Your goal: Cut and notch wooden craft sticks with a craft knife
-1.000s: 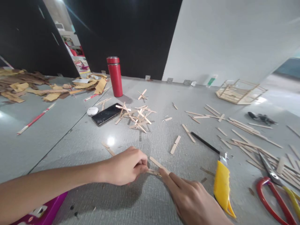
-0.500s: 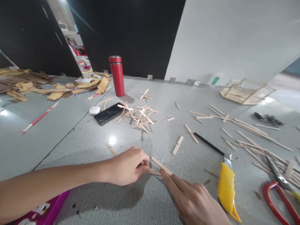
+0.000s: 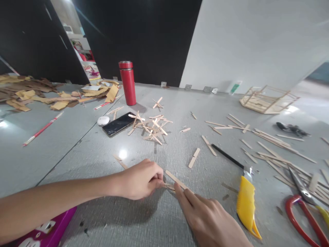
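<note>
My left hand [image 3: 141, 179] is curled closed on the grey table [image 3: 164, 219], its fingertips pinching the end of a thin wooden stick [image 3: 169, 187] that lies flat. My right hand [image 3: 209, 219] comes in from the lower right with two fingers stretched out and pressed on the crossing of that stick and a second wooden stick [image 3: 175, 179]. Both sticks stay on the tabletop between the hands.
A yellow-handled knife [image 3: 245, 202] and red pliers [image 3: 304, 209] lie to the right among several loose sticks. A pile of crossed sticks [image 3: 153, 127], a black phone [image 3: 118, 124], a white case [image 3: 103, 120] and a red flask [image 3: 127, 83] stand farther back. A stick frame [image 3: 266, 100] sits far right, cardboard scraps [image 3: 38, 92] far left, a magenta box [image 3: 43, 231] near left.
Both hands stay on the two sticks with almost no shift. The view has drifted slightly.
</note>
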The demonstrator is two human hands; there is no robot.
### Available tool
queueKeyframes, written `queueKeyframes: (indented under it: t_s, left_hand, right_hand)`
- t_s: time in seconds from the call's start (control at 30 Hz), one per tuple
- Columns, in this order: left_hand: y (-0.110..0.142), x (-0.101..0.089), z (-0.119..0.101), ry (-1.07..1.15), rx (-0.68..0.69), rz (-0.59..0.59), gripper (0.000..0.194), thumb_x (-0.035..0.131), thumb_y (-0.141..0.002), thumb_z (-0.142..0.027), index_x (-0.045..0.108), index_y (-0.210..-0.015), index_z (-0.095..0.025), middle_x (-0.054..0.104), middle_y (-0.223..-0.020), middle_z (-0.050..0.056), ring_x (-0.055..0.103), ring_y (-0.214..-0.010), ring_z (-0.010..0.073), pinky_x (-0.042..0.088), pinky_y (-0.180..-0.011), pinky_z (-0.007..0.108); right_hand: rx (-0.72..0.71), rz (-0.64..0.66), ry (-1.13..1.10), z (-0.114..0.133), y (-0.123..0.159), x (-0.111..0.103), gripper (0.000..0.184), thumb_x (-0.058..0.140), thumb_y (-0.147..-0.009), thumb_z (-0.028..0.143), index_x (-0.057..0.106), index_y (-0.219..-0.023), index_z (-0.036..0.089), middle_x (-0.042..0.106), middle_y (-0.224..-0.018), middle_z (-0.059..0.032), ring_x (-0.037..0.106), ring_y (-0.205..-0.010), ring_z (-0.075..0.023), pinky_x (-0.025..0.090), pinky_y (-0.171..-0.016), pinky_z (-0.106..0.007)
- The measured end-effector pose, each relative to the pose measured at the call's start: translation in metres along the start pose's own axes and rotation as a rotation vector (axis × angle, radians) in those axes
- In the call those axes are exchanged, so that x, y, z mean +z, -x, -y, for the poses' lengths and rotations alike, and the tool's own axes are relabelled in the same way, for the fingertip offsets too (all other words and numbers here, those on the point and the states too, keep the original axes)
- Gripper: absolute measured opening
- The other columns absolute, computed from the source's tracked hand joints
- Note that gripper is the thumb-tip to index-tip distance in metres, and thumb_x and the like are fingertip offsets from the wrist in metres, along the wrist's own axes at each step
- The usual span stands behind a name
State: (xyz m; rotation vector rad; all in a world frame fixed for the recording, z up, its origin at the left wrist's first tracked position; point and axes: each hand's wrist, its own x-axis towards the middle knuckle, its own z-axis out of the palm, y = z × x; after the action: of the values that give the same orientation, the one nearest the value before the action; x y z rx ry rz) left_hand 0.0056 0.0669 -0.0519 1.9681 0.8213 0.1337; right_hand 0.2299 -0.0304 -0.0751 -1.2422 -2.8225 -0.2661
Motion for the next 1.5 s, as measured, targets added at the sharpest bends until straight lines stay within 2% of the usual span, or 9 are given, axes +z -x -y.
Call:
queueKeyframes:
  t_s: [0.1, 0.37, 0.6, 0.73, 0.8, 0.93, 1.0, 1.2, 1.5]
  left_hand:
    - [-0.001, 0.001, 0.001, 0.005, 0.002, 0.004, 0.034, 0.048, -0.1, -0.023, 0.05, -0.067, -0.019, 0.056, -0.05, -0.003, 0.054, -0.039, 0.0089, 0.041, -0.043, 0.017]
    - [-0.001, 0.0, -0.001, 0.012, -0.013, 0.011, 0.032, 0.049, -0.099, -0.022, 0.05, -0.067, -0.019, 0.056, -0.05, -0.004, 0.054, -0.039, 0.0091, 0.04, -0.043, 0.017]
    - [0.001, -0.001, -0.006, 0.015, -0.038, 0.019, 0.032, 0.047, -0.1, -0.023, 0.05, -0.068, -0.019, 0.055, -0.051, -0.004, 0.054, -0.04, 0.0102, 0.04, -0.043, 0.019]
    - [0.002, -0.001, -0.008, 0.011, -0.044, 0.016, 0.033, 0.048, -0.1, -0.023, 0.05, -0.067, -0.019, 0.054, -0.05, -0.004, 0.053, -0.041, 0.01, 0.04, -0.046, 0.02]
    - [0.002, -0.001, -0.01, 0.007, -0.046, 0.009, 0.032, 0.049, -0.099, -0.022, 0.05, -0.067, -0.019, 0.055, -0.051, -0.004, 0.052, -0.041, 0.0096, 0.039, -0.048, 0.021]
    - [0.002, -0.001, -0.012, -0.011, -0.043, -0.017, 0.033, 0.05, -0.1, -0.022, 0.051, -0.067, -0.019, 0.057, -0.052, -0.003, 0.05, -0.043, 0.0097, 0.035, -0.051, 0.025]
    - [0.002, -0.002, -0.012, -0.022, -0.04, -0.026, 0.034, 0.051, -0.1, -0.022, 0.051, -0.066, -0.019, 0.057, -0.052, -0.003, 0.049, -0.043, 0.0097, 0.034, -0.052, 0.026]
    - [0.003, -0.003, -0.01, -0.032, -0.035, -0.019, 0.032, 0.052, -0.098, -0.018, 0.047, -0.066, -0.019, 0.055, -0.049, -0.004, 0.045, -0.039, 0.0081, 0.029, -0.048, 0.025]
    - [0.001, -0.003, -0.011, -0.028, -0.05, -0.004, 0.033, 0.051, -0.099, -0.02, 0.047, -0.066, -0.019, 0.057, -0.051, -0.003, 0.049, -0.04, 0.0084, 0.033, -0.048, 0.023]
  right_hand:
    - [-0.007, -0.005, 0.021, 0.002, -0.002, -0.001, 0.072, 0.044, -0.064, -0.01, 0.055, -0.135, -0.009, 0.076, -0.093, -0.0161, 0.073, -0.056, -0.0269, 0.063, -0.042, -0.042]
    - [0.011, 0.006, 0.049, 0.003, -0.005, -0.004, 0.064, 0.044, -0.065, -0.01, 0.063, -0.126, -0.005, 0.076, -0.092, -0.0171, 0.073, -0.055, -0.0277, 0.062, -0.041, -0.042]
    - [0.018, 0.058, -0.032, -0.005, -0.002, -0.006, 0.07, 0.043, -0.073, -0.009, 0.054, -0.141, 0.003, 0.075, -0.098, -0.012, 0.074, -0.067, -0.0194, 0.064, -0.059, -0.029]
    - [0.034, 0.035, -0.122, -0.008, 0.003, -0.005, 0.076, 0.043, -0.072, -0.009, 0.05, -0.145, 0.008, 0.075, -0.104, -0.0117, 0.074, -0.07, -0.0188, 0.064, -0.062, -0.029]
    - [0.011, 0.005, -0.068, -0.006, 0.005, -0.004, 0.073, 0.044, -0.072, -0.008, 0.052, -0.143, 0.007, 0.075, -0.104, -0.0127, 0.073, -0.069, -0.0193, 0.064, -0.06, -0.029]
    - [-0.083, -0.091, 0.281, 0.0, 0.008, -0.006, 0.061, 0.046, -0.075, -0.005, 0.059, -0.134, -0.005, 0.075, -0.092, -0.0155, 0.072, -0.066, -0.0244, 0.063, -0.052, -0.035]
    - [-0.109, -0.114, 0.368, 0.003, 0.009, -0.008, 0.059, 0.046, -0.074, -0.005, 0.059, -0.131, -0.009, 0.075, -0.089, -0.0161, 0.072, -0.066, -0.0258, 0.063, -0.053, -0.037]
    - [-0.016, -0.104, 0.092, 0.004, 0.014, -0.006, 0.076, 0.042, -0.066, -0.009, 0.048, -0.142, -0.004, 0.076, -0.095, -0.0097, 0.071, -0.062, -0.0191, 0.062, -0.046, -0.031]
    - [-0.004, -0.139, 0.09, 0.003, 0.004, 0.001, 0.07, 0.045, -0.069, -0.008, 0.047, -0.139, -0.01, 0.077, -0.102, -0.0176, 0.075, -0.068, -0.0243, 0.066, -0.05, -0.037]
